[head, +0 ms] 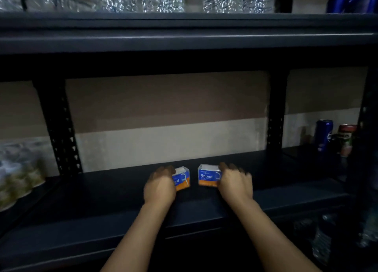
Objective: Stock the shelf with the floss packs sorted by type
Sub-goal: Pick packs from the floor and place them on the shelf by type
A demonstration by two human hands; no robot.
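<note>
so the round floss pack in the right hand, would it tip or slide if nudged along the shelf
The floss pack looks boxy and flat-bottomed, so it probably slides rather than rolls. It seems small and likely light in the right hand, so a high push might tip it. The dark shelf looks smooth, favouring sliding.

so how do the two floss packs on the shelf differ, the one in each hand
The left floss pack is turned at an angle, and the left hand covers much of its label. The right floss pack faces the camera squarely, its word "Round" fully readable, with the right hand gripping only its right side. A gap separates them. Both share the same blue and orange design and stand on the dark shelf.
</note>
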